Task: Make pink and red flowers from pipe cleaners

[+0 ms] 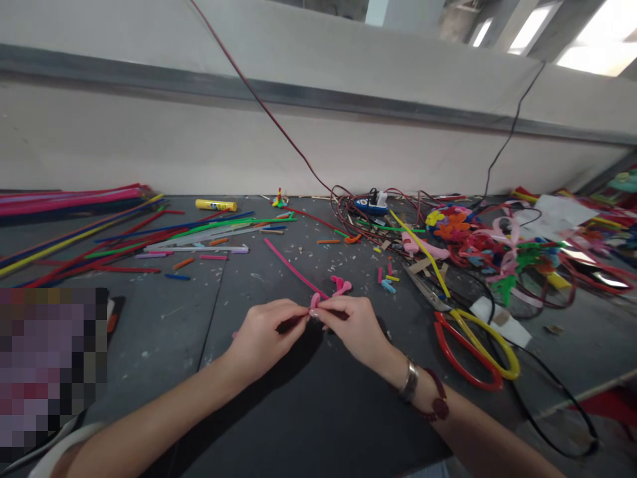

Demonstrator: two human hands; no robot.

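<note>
Right, from the head view, both hands work over the table (164,338), to the left of the scissors (468,340). The left hand (271,332) and the right hand (355,328) meet with thumb and fingers pressed together, pinching a small pink curl (315,302) between them; its lower end is hidden by the fingertips. A magenta strip (293,269) runs out from behind the right fingers, pointing away from the scissors toward the wall; whether it is joined to the curl cannot be told. Just beyond the right fingers, on the side toward the scissors, lie pink bent pieces (342,288). Short cut bits (387,285) sit between those and the scissors, and a yellow strip (423,249) reaches to the scissors' pivot from the far side.

The step in hand looks like bending or twisting the curl by fingertip. The next move seems to call for one hand holding the curl firm while the other turns it in small motions, keeping the magenta strip from snagging on the bent pieces.
</note>
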